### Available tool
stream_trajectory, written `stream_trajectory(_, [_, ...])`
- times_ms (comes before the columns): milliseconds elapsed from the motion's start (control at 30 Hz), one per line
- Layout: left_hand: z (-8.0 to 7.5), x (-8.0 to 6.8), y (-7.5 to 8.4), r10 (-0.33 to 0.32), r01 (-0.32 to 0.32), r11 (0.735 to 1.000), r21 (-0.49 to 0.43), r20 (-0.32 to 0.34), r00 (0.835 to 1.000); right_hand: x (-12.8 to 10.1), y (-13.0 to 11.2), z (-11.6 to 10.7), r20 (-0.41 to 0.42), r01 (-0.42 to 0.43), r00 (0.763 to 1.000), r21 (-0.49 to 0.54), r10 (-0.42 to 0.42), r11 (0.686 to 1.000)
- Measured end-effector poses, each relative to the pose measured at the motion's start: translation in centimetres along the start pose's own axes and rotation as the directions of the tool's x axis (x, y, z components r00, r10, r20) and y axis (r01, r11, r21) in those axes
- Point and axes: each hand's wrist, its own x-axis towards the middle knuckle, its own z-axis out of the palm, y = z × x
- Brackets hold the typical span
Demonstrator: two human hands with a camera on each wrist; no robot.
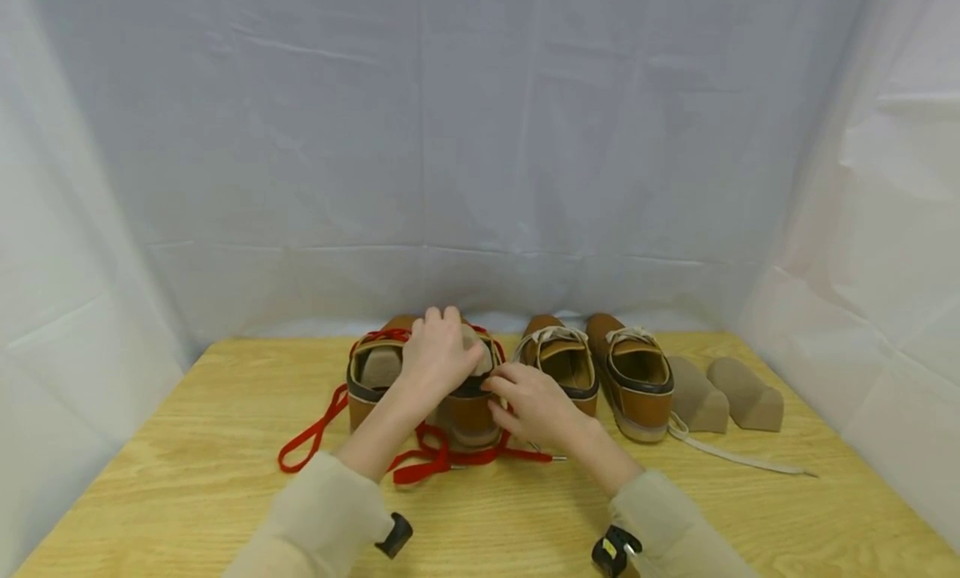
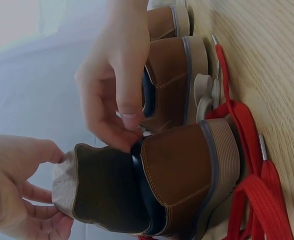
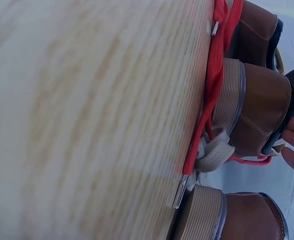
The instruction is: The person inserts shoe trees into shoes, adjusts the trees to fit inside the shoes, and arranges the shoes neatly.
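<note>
Left hand curled round a grey shoe insert sticking out of a red-laced brown shoe mid-tabletop; right hand pinching its heel collar. Toe hidden behind hands. No readable writing. Pale wood grain, white cloth backdrop.

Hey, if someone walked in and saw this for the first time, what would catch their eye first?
Probably the red laces sprawled over the wooden table in front of the left pair of brown shoes. Next, the left hand and right hand working a tan insert at one shoe's opening. To the right stand a white-laced pair and two loose inserts.
</note>
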Motion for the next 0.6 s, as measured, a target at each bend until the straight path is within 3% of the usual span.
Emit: stream_trajectory(600, [0.5,0.7,1.2,-0.012,0.009,0.997,0.081,0.039,0.999,-0.1,0.0,-0.2,-0.001,-0.005,1.000,-0.011,0.005,1.000])
